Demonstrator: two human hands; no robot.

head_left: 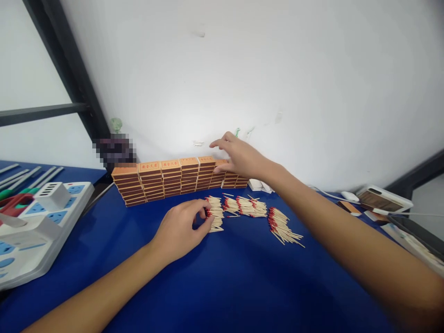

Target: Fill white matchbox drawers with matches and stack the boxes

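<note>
"Where are the matchboxes?"

"The stacked matchboxes [163, 180] form a long row on the far side of the blue table [222, 291], along the white wall [312, 83]. The row stands lower at its right end."

"And the right hand [239, 155]?"

"At that lower right end, thumb and fingers spread wide. Whether it touches a box, I can't tell."

"The left hand [182, 226]?"

"Nearer, curled around the left side of the leftmost match pile [217, 208]. I can't tell whether it grips any matches."

"Other matches?"

"A middle pile [253, 206] just to the right, then a separate right-hand pile [282, 229], slightly nearer. All show red heads."

"Far left?"

"A white power strip [71, 213]."
</note>
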